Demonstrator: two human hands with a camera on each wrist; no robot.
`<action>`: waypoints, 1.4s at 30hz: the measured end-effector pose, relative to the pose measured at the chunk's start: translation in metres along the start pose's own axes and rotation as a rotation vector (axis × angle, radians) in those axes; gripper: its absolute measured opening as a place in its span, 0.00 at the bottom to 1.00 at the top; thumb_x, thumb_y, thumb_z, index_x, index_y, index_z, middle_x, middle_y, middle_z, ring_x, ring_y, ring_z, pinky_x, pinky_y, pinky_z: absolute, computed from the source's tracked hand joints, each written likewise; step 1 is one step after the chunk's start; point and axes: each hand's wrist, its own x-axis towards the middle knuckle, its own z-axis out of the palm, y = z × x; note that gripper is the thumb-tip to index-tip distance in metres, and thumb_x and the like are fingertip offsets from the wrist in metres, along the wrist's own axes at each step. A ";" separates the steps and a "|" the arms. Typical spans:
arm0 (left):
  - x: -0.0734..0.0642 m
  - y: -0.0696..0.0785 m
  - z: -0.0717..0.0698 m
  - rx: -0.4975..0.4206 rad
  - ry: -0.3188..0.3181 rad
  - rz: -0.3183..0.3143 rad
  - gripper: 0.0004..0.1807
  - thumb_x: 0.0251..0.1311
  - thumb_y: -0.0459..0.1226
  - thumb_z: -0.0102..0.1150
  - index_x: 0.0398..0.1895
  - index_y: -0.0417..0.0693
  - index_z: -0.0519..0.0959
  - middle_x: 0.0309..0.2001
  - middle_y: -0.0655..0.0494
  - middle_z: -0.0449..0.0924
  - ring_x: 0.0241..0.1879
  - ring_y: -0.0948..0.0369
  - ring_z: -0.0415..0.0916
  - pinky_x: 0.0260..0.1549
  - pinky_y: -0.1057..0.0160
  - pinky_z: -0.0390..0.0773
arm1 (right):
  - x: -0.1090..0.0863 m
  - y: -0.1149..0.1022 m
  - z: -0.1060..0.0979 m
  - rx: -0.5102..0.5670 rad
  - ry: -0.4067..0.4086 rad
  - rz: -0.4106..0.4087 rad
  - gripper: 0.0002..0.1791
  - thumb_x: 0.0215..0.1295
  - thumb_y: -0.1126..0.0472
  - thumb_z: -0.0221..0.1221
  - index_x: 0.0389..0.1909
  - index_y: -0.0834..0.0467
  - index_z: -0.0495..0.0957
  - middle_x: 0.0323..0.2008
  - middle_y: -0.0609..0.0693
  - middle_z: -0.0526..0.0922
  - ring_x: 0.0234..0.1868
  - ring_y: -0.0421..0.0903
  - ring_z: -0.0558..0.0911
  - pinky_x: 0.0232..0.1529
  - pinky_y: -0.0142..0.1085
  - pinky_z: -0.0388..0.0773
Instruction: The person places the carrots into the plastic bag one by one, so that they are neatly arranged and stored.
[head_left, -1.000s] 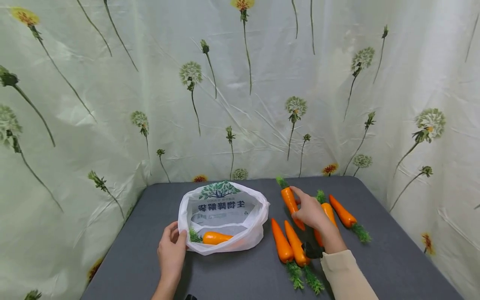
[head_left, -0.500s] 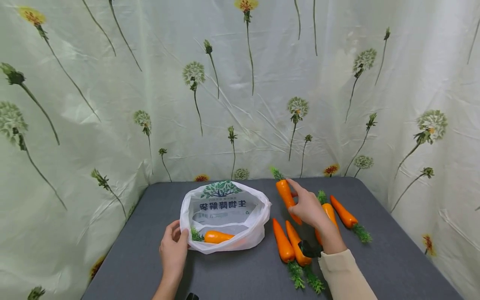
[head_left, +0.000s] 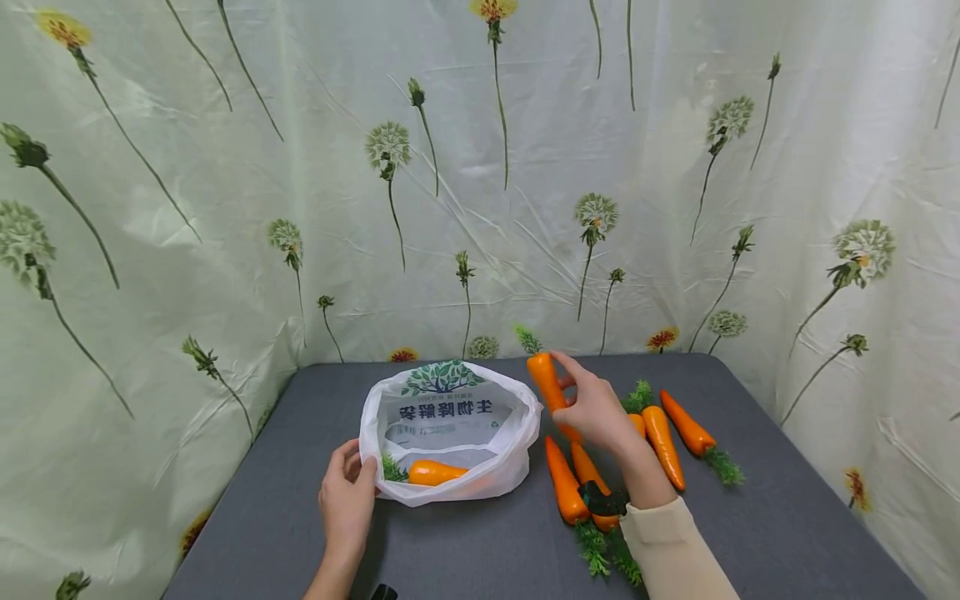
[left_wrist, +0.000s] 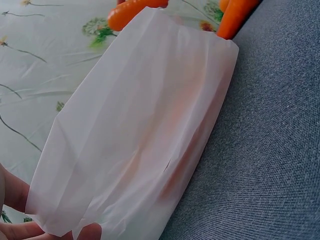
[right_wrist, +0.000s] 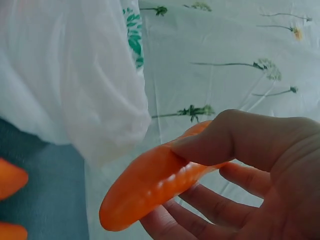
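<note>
A white plastic bag (head_left: 517, 450) with a green tree print stands with its mouth spread wide. Inside it lies an orange carrot (head_left: 435, 473) with green leaves. My left hand (head_left: 349, 492) pinches the bag's left rim between thumb and fingers, which the left wrist view also shows at the bag's edge (left_wrist: 55, 210). In my right hand (head_left: 598, 408) is another carrot (head_left: 546, 379), gripped between thumb and fingers with its leafy end pointing up and away. This held carrot (right_wrist: 150, 180) is close beside the bag's right side, raised over the table.
Two carrots (head_left: 564, 483) lie right of the bag, partly under my right forearm. Several more carrots (head_left: 663, 446) lie farther right, one (head_left: 686, 423) with its leaves toward me. A flower-patterned curtain (head_left: 480, 208) hangs behind the dark grey table (head_left: 465, 558).
My right hand has lifted the carrot and carried it left toward the bag, uncovering carrots on the right. The left hand has stayed at the bag's rim.
</note>
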 end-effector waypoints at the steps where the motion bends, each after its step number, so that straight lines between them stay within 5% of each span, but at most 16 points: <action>1: 0.000 0.000 0.000 -0.002 0.003 -0.002 0.21 0.59 0.41 0.53 0.57 0.53 0.69 0.46 0.52 0.77 0.40 0.57 0.74 0.20 0.58 0.78 | 0.000 -0.003 0.001 0.008 -0.001 -0.004 0.51 0.39 0.70 0.63 0.65 0.34 0.55 0.45 0.51 0.76 0.32 0.45 0.78 0.27 0.36 0.75; 19: -0.001 0.006 -0.003 0.012 -0.011 0.003 0.20 0.59 0.37 0.54 0.55 0.52 0.69 0.45 0.52 0.78 0.38 0.58 0.74 0.22 0.66 0.77 | 0.009 -0.039 0.028 0.127 0.020 -0.030 0.50 0.39 0.71 0.64 0.62 0.30 0.58 0.41 0.43 0.74 0.35 0.47 0.77 0.29 0.38 0.77; 29: -0.003 0.007 -0.002 -0.004 0.013 0.040 0.20 0.59 0.41 0.54 0.55 0.49 0.70 0.45 0.47 0.77 0.39 0.54 0.74 0.18 0.51 0.76 | 0.015 -0.055 0.044 0.192 0.004 -0.045 0.48 0.40 0.69 0.64 0.62 0.33 0.59 0.42 0.43 0.73 0.35 0.44 0.78 0.31 0.39 0.77; 42: -0.003 0.009 -0.001 0.009 0.011 0.011 0.20 0.59 0.40 0.54 0.56 0.49 0.69 0.44 0.51 0.77 0.38 0.56 0.74 0.20 0.52 0.77 | 0.019 -0.063 0.064 0.233 -0.072 -0.128 0.48 0.44 0.70 0.66 0.62 0.30 0.57 0.43 0.46 0.74 0.37 0.46 0.79 0.32 0.39 0.78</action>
